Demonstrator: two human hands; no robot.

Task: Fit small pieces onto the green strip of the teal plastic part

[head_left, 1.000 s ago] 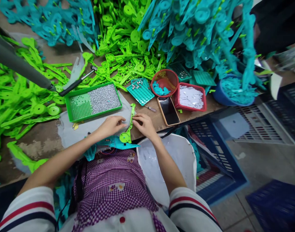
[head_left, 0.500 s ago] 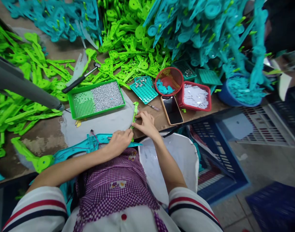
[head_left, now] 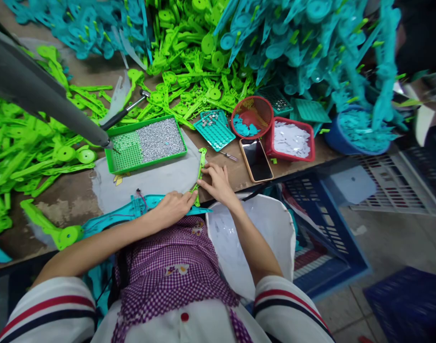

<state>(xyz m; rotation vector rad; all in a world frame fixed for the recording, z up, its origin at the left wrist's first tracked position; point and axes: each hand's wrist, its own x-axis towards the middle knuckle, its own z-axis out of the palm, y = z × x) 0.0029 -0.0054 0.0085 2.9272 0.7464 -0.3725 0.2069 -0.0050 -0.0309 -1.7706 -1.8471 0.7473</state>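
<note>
A narrow lime-green plastic piece (head_left: 203,162) stands on the near edge of the table, over a pale cloth. My right hand (head_left: 218,185) holds its middle between thumb and bent fingers. At its lower end, the fingertips of my left hand (head_left: 175,206) are closed on it; what else they may hold is hidden. Under my left forearm lies a long turquoise plastic part (head_left: 114,213) with thin wires and a small dark connector. A long grey tool (head_left: 85,121) with a thin tip reaches in from the left, its tip over the green tray (head_left: 148,159) of small metal pieces.
Heaps of lime-green parts (head_left: 193,71) and turquoise parts (head_left: 296,43) cover the back. A hammer (head_left: 123,112), teal tray (head_left: 216,133), small screwdriver (head_left: 228,156), phone (head_left: 256,161), red baskets (head_left: 312,143) and a blue bowl (head_left: 334,140) lie around. A white-lined container (head_left: 252,238) is at my lap.
The grey tool at the left has swung right, its tip now over the green tray's left end. Both hands keep nearly the same place on the green piece. The view has shifted slightly.
</note>
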